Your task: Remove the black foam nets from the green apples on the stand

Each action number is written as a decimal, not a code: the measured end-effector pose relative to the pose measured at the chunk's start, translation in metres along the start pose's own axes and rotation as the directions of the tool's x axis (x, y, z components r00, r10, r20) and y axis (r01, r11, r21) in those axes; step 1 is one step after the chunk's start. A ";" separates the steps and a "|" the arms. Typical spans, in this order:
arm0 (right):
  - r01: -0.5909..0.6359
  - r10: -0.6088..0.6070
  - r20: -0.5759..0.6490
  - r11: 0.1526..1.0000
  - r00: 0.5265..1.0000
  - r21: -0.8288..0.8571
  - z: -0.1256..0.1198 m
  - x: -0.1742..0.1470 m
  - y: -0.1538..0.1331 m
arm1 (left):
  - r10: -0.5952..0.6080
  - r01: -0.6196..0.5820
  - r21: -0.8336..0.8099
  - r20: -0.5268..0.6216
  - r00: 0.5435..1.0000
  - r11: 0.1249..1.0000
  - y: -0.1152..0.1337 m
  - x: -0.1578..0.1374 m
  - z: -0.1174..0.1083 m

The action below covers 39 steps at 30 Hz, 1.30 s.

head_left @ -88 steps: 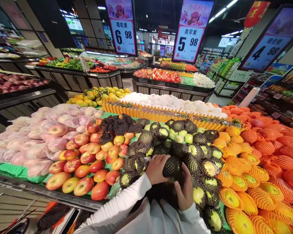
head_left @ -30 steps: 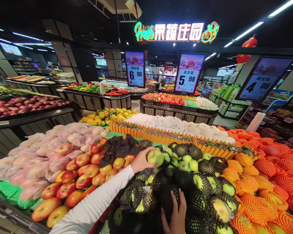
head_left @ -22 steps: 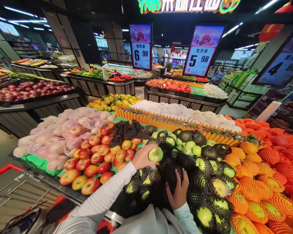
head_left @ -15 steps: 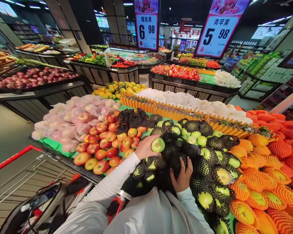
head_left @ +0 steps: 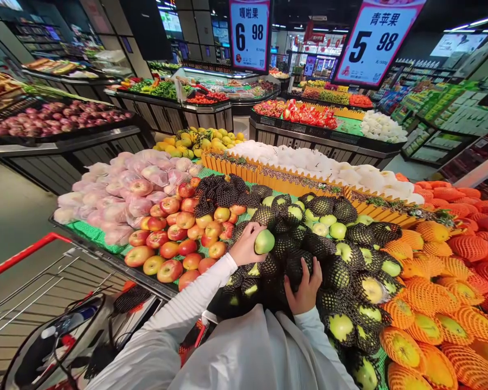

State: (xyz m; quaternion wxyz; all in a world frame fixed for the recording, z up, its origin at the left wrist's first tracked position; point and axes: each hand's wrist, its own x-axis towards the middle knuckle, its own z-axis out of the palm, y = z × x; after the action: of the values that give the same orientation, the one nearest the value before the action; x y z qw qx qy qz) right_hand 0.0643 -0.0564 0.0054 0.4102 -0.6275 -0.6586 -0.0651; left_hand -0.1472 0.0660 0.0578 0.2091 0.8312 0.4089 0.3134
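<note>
My left hand is closed round a bare green apple, held just over the display. To its right, the curled fingers of my right hand grip a dark bundle in black foam netting; whether an apple is inside cannot be made out. Green apples in black foam nets lie all about both hands, some of them partly bare. Left of my left hand are loose red-and-yellow apples, with a heap of emptied-looking black nets behind them.
Bagged pink fruit fills the left end of the stand. Orange-netted fruit lies to the right. A low orange fence divides off white-wrapped fruit behind. A shopping cart with a red handle stands at lower left. Price signs hang above.
The green apple in my left hand has turned slightly and its lit face looks different. My right hand stays on the black netting. The view has shifted slightly.
</note>
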 end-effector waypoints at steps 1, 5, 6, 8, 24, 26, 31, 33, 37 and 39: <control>-0.001 0.001 -0.001 1.000 1.000 -0.001 0.000 0.000 0.000 | -0.001 0.001 -0.012 -0.018 1.000 1.000 0.000 -0.001 0.001; 0.005 -0.005 0.001 1.000 1.000 -0.008 0.000 0.000 0.000 | -0.006 0.002 -0.042 -0.086 0.996 0.999 0.003 -0.002 -0.004; 0.007 -0.007 0.003 1.000 1.000 -0.008 0.000 0.001 0.000 | -0.015 0.011 -0.044 -0.089 0.996 0.999 0.005 -0.001 -0.006; 0.004 -0.004 0.007 1.000 1.000 -0.006 0.000 0.001 0.000 | -0.053 0.048 -0.056 -0.086 0.995 0.997 0.008 0.001 -0.011; 0.008 -0.008 -0.002 1.000 1.000 -0.012 -0.001 0.002 -0.002 | -0.137 0.125 0.108 0.109 0.985 0.986 0.009 0.006 0.006; 0.005 -0.005 -0.004 1.000 1.000 -0.013 -0.002 0.002 -0.002 | -0.125 0.106 0.126 0.149 0.981 0.986 0.008 0.008 0.001; 0.010 -0.010 -0.006 1.000 1.000 -0.012 -0.002 0.002 -0.003 | 0.017 -0.038 0.053 0.344 0.939 0.998 -0.001 0.017 -0.016; 0.005 -0.005 -0.002 1.000 1.000 -0.010 -0.002 0.002 -0.003 | 0.056 -0.070 0.022 0.400 0.915 0.997 -0.003 0.025 -0.021; -0.002 0.003 0.006 1.000 1.000 -0.008 -0.002 0.002 -0.003 | 0.132 -0.105 -0.088 0.424 0.896 0.991 -0.009 0.048 -0.033; -0.006 0.006 0.010 1.000 1.000 -0.004 -0.001 0.001 -0.003 | 0.144 -0.099 -0.159 0.308 0.940 0.982 -0.019 0.062 -0.040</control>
State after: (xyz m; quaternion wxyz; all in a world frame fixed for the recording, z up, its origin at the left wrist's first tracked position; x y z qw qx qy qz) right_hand 0.0624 -0.0567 0.0083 0.4057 -0.6305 -0.6588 -0.0621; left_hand -0.1562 0.1314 0.0966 0.3107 0.8776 0.2946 0.2157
